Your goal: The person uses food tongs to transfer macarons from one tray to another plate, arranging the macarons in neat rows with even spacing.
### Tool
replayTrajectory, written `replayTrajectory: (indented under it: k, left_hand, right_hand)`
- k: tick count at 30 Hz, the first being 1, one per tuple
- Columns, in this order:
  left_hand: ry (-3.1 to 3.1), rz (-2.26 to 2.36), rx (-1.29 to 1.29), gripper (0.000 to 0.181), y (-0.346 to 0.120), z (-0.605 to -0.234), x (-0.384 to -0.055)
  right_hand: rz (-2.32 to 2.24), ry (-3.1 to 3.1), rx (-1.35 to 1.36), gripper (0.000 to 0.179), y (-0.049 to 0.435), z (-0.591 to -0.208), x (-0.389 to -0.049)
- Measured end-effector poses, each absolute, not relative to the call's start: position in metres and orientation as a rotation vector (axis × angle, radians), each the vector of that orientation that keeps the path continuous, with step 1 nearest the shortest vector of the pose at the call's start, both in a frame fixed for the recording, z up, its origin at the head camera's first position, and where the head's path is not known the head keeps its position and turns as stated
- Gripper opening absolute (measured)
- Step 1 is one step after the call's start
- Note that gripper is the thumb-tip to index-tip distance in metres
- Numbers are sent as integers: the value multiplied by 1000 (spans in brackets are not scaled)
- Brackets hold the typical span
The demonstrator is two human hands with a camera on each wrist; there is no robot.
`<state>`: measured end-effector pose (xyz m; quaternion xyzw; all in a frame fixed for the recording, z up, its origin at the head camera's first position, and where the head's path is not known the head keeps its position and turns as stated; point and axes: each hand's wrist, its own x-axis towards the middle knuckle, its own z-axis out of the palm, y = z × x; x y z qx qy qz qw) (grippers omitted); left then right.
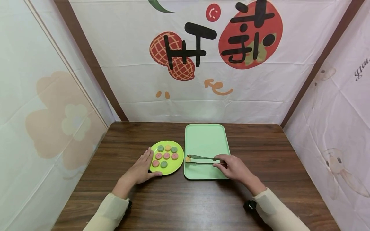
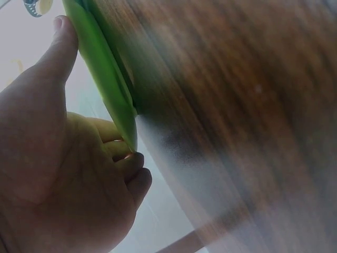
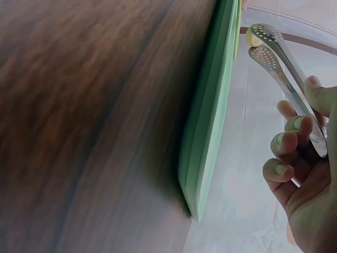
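Note:
My left hand [image 1: 140,167] rests against the left rim of a yellow-green plate [image 1: 174,168], fingers straight along the edge and thumb at the near side. Several small pink, green and orange macarons lie spread on the plate. My right hand [image 1: 234,167] holds metal tongs [image 1: 202,157] over a light green tray [image 1: 206,138]. Between the tong tips, at the tray's left edge, is a yellow-orange macaron [image 1: 188,159]. In the right wrist view the macaron [image 3: 253,38] sits at the perforated tong heads [image 3: 266,45]; whether both arms touch it I cannot tell.
Plate and tray stand side by side on a dark wooden table [image 1: 185,205], nearly touching. Behind the table hangs a white printed cloth [image 1: 130,73], with more cloth on the left and right sides.

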<state>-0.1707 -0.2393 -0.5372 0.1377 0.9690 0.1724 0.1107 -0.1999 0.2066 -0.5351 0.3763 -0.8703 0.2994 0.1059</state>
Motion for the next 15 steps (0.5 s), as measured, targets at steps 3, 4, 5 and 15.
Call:
replayTrajectory:
  k: [3,4,5,15]
  left_hand:
    - [2845,510,403,119,-239,-537,-171]
    - [2845,512,403,119,-239,-537,-171]
    - [2845,511,405,119,-240,-537,-171]
    - [2847,503,410,119,-239,-537,-171]
  right_hand:
    - [862,-2564,1113,24,202,-534,-200]
    - [855,-2560,1116,24,200,-533,-201]
    - [847,-2557,1119,24,198,-533,-201]
    - [835,-2557,1191,23,181,-528,-202]
